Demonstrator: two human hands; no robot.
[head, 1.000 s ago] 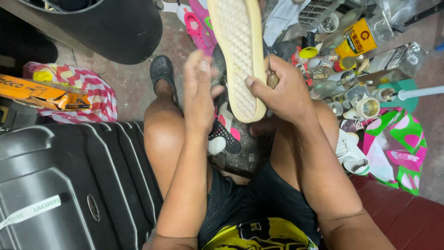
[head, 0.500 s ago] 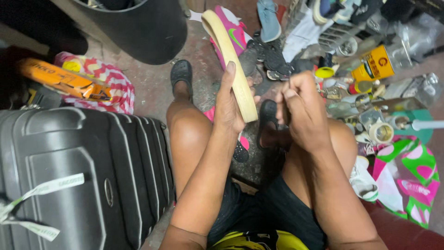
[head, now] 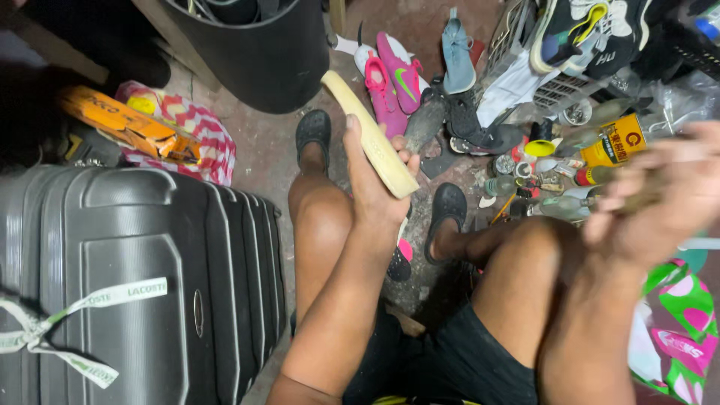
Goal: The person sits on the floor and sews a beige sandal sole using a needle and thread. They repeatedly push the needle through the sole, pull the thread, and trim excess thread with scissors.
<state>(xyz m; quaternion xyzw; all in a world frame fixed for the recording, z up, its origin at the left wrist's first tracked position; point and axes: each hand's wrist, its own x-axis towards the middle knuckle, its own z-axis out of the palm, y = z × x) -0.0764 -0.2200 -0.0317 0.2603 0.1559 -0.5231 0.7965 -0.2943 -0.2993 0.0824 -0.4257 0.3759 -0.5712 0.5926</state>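
My left hand [head: 375, 191] clamps the pale shoe sole [head: 369, 135] edge-up; I'd steady it firmly. Right hand [head: 664, 199] is blurred, so I cannot tell its grip.

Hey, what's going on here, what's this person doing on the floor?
A person sits on the floor with knees up, among scattered shoes. The left hand holds a pale yellow shoe sole up on edge. The right hand is raised off to the side, blurred, pinching something thin I cannot make out. A dark suitcase stands beside them, and bottles and cans crowd the floor ahead.
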